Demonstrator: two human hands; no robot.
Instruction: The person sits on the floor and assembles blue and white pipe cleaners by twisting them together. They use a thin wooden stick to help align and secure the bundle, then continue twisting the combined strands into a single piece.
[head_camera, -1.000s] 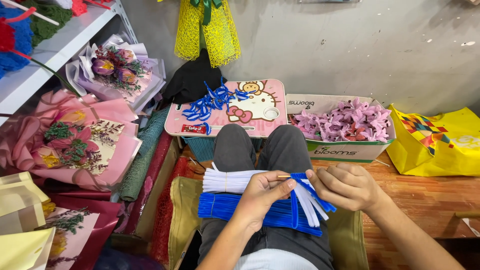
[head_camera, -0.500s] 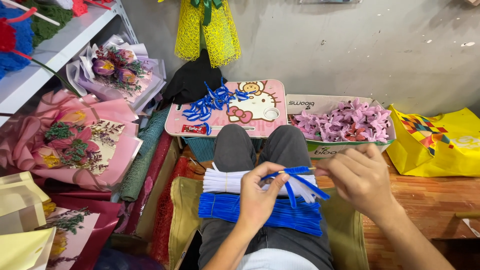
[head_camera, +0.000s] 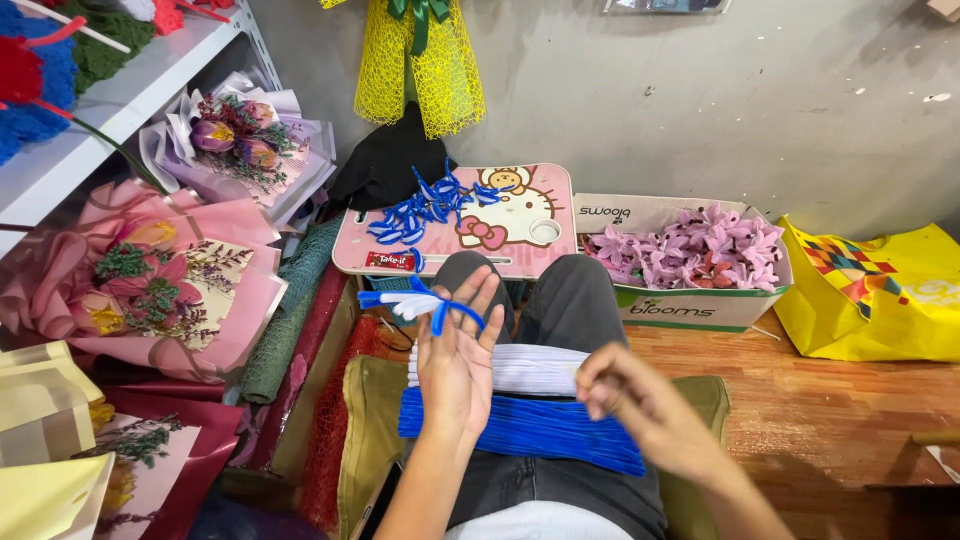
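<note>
Now the left hand (head_camera: 452, 362) is stretched forward, fingers spread and nearly flat, with a small blue-and-white bow of fuzzy pipe cleaners (head_camera: 418, 303) pinched at its fingertips, held just short of the pink cartoon-cat lap table (head_camera: 520, 250). On that table sits a heap of finished blue pipe-cleaner bows (head_camera: 425, 208), a fair pile by the look of it. The right hand (head_camera: 625, 395) is curled loosely with fingertips drawn together over the lap; whether it grips a strand I cannot tell. Across the lap lie a thick bundle of straight blue pipe cleaners (head_camera: 520, 432) and a bundle of straight white pipe cleaners (head_camera: 525, 368) just beyond it, touching. With so much unbent stock there, I'd judge plenty of bows remain unmade.
</note>
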